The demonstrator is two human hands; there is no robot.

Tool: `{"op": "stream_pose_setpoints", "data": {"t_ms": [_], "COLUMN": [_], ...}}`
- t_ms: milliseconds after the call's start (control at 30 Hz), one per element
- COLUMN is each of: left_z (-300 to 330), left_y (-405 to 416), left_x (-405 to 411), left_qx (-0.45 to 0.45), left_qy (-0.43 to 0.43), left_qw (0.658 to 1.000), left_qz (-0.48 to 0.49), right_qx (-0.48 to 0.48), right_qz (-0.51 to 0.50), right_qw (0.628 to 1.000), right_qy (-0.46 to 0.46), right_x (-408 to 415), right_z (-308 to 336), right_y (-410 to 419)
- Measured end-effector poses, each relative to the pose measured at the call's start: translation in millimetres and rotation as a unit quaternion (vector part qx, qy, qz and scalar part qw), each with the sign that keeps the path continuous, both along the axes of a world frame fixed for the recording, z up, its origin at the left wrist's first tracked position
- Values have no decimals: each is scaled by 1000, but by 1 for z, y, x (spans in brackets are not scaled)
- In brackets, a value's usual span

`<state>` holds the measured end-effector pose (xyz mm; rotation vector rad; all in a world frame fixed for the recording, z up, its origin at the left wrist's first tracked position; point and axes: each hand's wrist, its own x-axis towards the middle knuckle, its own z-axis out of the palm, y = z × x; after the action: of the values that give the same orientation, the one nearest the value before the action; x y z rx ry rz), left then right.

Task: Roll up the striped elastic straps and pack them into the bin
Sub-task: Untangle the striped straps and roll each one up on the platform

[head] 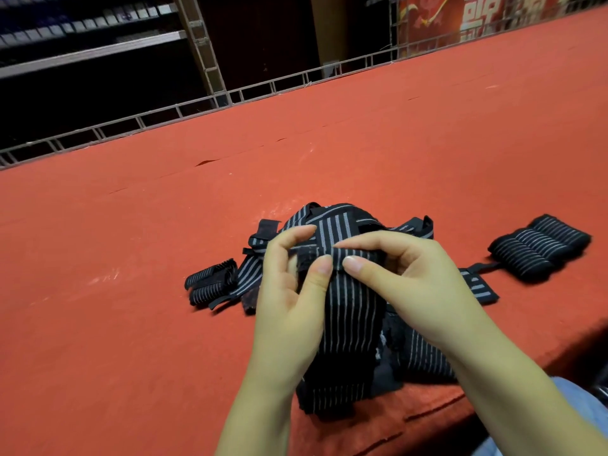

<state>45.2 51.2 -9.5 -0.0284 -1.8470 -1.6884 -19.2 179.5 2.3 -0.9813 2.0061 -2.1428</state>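
Note:
A black elastic strap with grey stripes [345, 324] hangs from both my hands above the red table. My left hand [292, 291] pinches its top end between thumb and fingers. Beside it, my right hand [404, 278] grips the same folded end. Behind the hands a loose heap of unrolled straps [332, 222] lies on the table. Rolled straps [539, 248] sit side by side at the right. Two smaller rolls [210, 284] lie at the left. No bin is in view.
The red felt table [131, 258] stretches far to the left and back. A low metal rail [197, 103] runs along its far edge. Dark shelving stands behind it at the upper left. The table's front edge is close below my wrists.

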Motion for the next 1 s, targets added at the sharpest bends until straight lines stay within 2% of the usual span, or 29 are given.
{"op": "stream_pose_setpoints", "data": {"t_ms": [133, 267, 400, 633, 767, 867, 1000], "left_z": [1, 0, 1, 8, 11, 11, 1], "left_y": [-1, 4, 10, 13, 13, 10, 4], "left_x": [-2, -2, -3, -4, -2, -2, -6], "left_qx": [32, 8, 91, 119, 138, 138, 124], "left_qy": [-51, -73, -56, -41, -40, -63, -62], "left_qw": [998, 997, 994, 991, 987, 987, 989], "left_qz": [-24, -22, 18, 52, 68, 63, 43], "right_qx": [-34, -66, -71, -13, 0, 9, 28], "right_qz": [-38, -69, -100, -160, -118, -74, 8], "right_qw": [999, 995, 992, 971, 966, 977, 997], "right_qy": [17, 21, 38, 176, 231, 200, 71], "right_x": [2, -1, -1, -2, -9, -10, -9], "right_z": [-1, -1, 0, -6, -9, -6, -2], "right_y": [1, -1, -1, -6, -3, 0, 5]}}
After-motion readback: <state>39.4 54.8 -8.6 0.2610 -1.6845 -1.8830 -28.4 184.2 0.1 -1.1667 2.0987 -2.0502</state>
